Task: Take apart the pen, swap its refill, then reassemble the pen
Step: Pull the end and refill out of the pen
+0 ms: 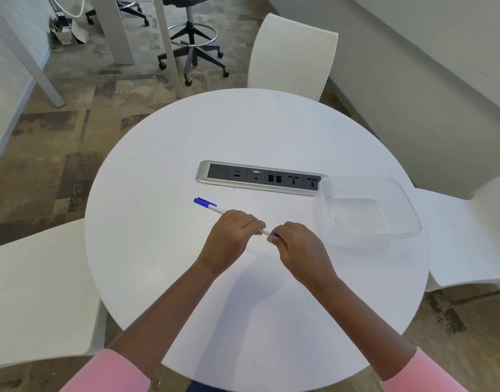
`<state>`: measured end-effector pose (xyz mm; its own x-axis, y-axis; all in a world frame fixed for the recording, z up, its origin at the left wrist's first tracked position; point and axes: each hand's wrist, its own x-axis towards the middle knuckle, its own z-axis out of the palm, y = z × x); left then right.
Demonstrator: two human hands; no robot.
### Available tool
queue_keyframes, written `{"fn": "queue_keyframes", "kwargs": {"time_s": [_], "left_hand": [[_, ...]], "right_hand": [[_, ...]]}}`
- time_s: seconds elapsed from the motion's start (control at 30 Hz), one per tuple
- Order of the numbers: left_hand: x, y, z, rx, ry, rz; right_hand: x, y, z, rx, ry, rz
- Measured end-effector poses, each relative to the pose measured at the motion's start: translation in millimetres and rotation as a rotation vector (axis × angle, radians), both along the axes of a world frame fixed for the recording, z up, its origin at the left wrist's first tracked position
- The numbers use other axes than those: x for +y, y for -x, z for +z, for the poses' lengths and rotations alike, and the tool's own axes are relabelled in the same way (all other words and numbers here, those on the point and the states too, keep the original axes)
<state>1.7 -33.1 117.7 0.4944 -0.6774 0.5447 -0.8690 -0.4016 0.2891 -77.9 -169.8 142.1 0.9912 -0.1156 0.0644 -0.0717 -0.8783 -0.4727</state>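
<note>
White pen [214, 208] between two closed grips — left hand [229, 239] mid-barrel, right hand [296, 244] on tip.

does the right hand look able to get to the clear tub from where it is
Probably yes. The clear tub sits just to the right of the right hand with only bare table between. But that hand is gripping the pen end, so it must let go first.

One pen [214, 208], two hands, one clear tub [407, 210], one socket strip [260, 178], three white chairs
</note>
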Motion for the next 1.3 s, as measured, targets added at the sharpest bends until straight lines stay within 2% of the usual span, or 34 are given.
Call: {"fn": "queue_keyframes", "kwargs": {"time_s": [0.13,0.27,0.4,0.47,0.53,0.57,0.7,0.77,0.83,0.9,1.07,1.13,1.2,1.27,1.3], "left_hand": [[-0.2,1.1,-2.7,-0.027,-0.003,0.012],[0.2,0.2,-3.8,-0.053,0.004,0.016],[0.7,-1.1,-3.4,-0.071,0.004,0.025],[1.0,-1.0,-3.4,-0.059,0.004,0.028],[0.4,-1.0,-3.3,-0.058,0.009,0.033],[0.3,-1.4,-3.6,-0.057,0.012,0.036],[2.8,-1.1,-5.1,-0.045,0.018,0.043],[5.3,1.8,-6.2,-0.041,0.006,0.036],[7.0,4.8,-7.7,-0.039,-0.003,0.028],[7.8,6.8,-8.6,-0.027,0.003,0.025],[8.7,6.3,-7.2,-0.013,0.015,0.028],[9.1,4.9,-5.9,-0.031,0.012,0.035],[9.5,4.3,-4.6,-0.049,0.009,0.032],[10.3,3.8,-4.1,-0.066,0.006,0.011],[10.7,4.0,-3.7,-0.072,0.002,0.004]], "right_hand": [[-3.7,-4.7,4.1,0.233,-0.425,-0.144],[-8.9,-10.5,6.9,0.361,-0.786,-0.181],[-15.8,-13.1,5.5,0.675,-1.428,-0.317],[-16.0,-11.6,2.8,0.706,-1.570,-0.325],[-12.9,-9.9,0.2,0.642,-1.477,-0.327],[-10.8,-8.5,-0.2,0.571,-1.339,-0.317],[-6.1,1.0,-6.9,0.165,-0.433,-0.134],[-3.0,6.5,-11.5,0.026,-0.105,-0.011],[-1.7,9.2,-14.4,-0.022,-0.004,0.051],[-2.6,8.5,-14.0,-0.010,-0.036,0.039],[-0.2,2.4,-4.5,0.169,-0.525,-0.142],[0.6,-1.4,-1.0,0.251,-0.777,-0.217],[-3.7,-5.1,0.1,0.463,-1.152,-0.324],[-7.4,-6.1,2.5,0.735,-1.615,-0.427],[-7.9,-5.9,2.1,0.804,-1.764,-0.451]]}}
